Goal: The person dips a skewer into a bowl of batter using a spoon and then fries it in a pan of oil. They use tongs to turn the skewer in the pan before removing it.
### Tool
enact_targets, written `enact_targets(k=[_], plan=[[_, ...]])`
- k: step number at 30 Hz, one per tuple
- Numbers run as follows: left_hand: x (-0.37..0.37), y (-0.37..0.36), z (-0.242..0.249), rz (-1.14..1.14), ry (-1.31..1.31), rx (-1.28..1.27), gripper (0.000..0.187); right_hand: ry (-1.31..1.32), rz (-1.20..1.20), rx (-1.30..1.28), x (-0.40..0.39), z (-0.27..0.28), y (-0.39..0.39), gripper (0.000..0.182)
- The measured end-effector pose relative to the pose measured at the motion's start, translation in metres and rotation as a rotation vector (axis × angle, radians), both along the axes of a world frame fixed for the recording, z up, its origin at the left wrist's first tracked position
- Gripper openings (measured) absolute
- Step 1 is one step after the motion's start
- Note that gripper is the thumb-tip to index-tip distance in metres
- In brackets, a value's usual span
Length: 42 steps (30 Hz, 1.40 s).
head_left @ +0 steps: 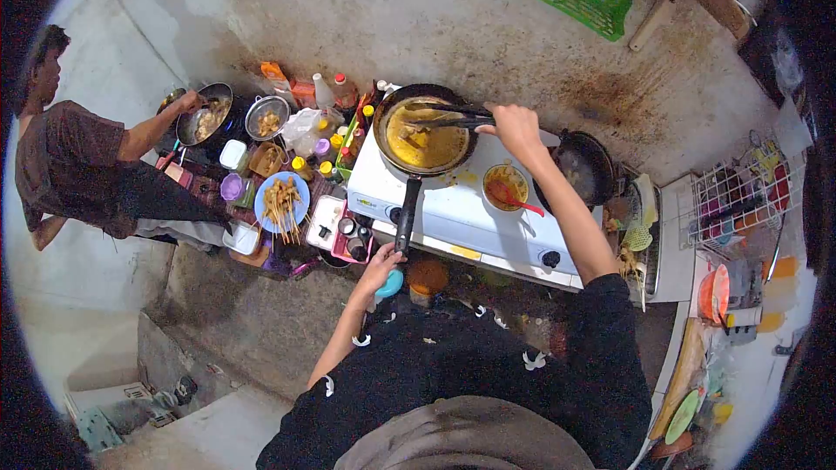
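My left hand (380,270) is closed around the end of the black handle (407,213) of a frying pan. The pan (381,137) sits on the left burner of a white gas stove (370,178). Yellow sauce or egg mixture (431,152) fills it, with pieces of food at the tongs' tips. In my right hand (512,129) are black tongs (461,115), reaching into the pan from the right. A bowl of orange-yellow paste (503,184) with a red spoon (525,206) stands on the stove between the burners.
A dark wok (585,165) rests on the right burner. To the left are a plate of skewers (283,202), bottles (345,91) and containers. Another person (78,165) stirs a pan (206,113) farther left. A wire rack (740,196) hangs at right.
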<state>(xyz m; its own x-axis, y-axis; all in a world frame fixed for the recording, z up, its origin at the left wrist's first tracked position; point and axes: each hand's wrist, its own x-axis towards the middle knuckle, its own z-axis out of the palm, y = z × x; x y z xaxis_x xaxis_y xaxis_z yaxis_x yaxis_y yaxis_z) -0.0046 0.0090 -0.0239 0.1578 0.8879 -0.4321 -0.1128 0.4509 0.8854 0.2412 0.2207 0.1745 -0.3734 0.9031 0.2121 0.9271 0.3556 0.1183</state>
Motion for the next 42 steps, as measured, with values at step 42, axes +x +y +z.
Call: enact_targets(k=[42], plan=[[0.003,0.015,0.008,-0.082,0.063,-0.019,0.041,-0.209,-0.058,-0.014,0.057,0.032,-0.003,0.033]])
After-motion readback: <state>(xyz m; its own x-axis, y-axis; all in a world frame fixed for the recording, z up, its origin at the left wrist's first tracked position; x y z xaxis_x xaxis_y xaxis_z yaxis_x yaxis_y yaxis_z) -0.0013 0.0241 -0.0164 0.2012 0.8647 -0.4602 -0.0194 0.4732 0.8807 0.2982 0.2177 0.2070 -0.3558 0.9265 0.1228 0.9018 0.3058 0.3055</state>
